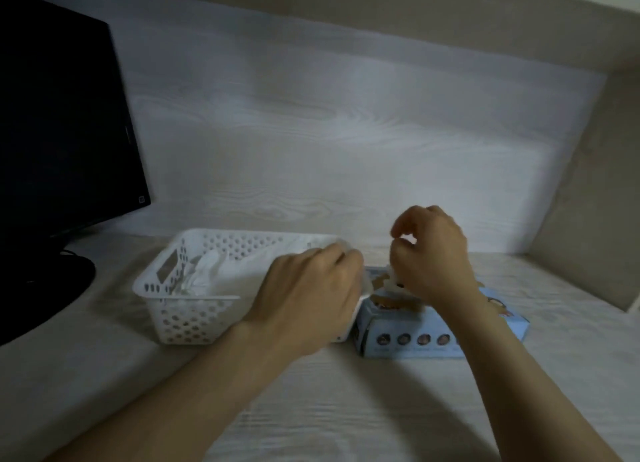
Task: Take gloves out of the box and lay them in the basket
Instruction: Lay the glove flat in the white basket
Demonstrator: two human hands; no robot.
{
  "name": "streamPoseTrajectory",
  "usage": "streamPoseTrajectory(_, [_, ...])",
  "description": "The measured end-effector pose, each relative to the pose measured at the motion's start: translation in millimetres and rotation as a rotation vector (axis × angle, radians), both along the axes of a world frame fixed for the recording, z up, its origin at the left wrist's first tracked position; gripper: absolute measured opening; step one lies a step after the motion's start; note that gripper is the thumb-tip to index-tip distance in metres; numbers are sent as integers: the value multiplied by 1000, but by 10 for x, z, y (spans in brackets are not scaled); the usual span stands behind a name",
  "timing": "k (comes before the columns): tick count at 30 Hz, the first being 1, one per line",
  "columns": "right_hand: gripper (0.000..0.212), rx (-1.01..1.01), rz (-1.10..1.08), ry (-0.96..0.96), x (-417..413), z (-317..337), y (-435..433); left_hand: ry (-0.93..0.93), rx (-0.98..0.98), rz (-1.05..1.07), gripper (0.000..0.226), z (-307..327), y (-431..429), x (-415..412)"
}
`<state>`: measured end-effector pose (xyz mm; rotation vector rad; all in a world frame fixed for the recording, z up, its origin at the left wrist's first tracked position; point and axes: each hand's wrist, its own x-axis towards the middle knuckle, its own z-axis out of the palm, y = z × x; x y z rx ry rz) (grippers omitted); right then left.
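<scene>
A white perforated basket point(194, 309) stands on the desk with clear, whitish gloves point(221, 271) lying inside it. Right beside it lies a flat light-blue glove box point(415, 340), its top opening torn. My left hand point(311, 288) hovers over the basket's right end, fingers curled round a thin clear glove point(341, 245) that is hard to make out. My right hand point(429, 250) is above the box opening and pinches a clear glove point(393, 278) rising from it. The picture is blurred.
A black monitor point(59, 115) on a round foot point(45, 281) stands at the left, close to the basket. A white wood-grain back panel point(329, 132) rises behind, and a beige side wall point(588, 184) closes the right.
</scene>
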<state>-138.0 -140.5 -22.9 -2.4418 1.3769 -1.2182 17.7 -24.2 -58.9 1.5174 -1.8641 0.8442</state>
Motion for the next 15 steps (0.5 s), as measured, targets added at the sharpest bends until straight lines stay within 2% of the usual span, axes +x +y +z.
streamPoseTrajectory(3, [4, 79, 24, -104, -329, -62, -127, -44, 12, -36, 17, -158, -85, -166])
streamPoseTrajectory(7, [20, 173, 96, -66, -575, -203, -152, -90, 12, -60, 18, -228, -192, -342])
streamPoseTrajectory(11, [17, 110, 143, -160, -660, -361, -206, -150, 26, -48, 22, -271, -301, -473])
streamPoseTrajectory(15, [8, -12, 181, -155, -635, -449, -228, -172, 59, 12, 28, -295, -329, -555])
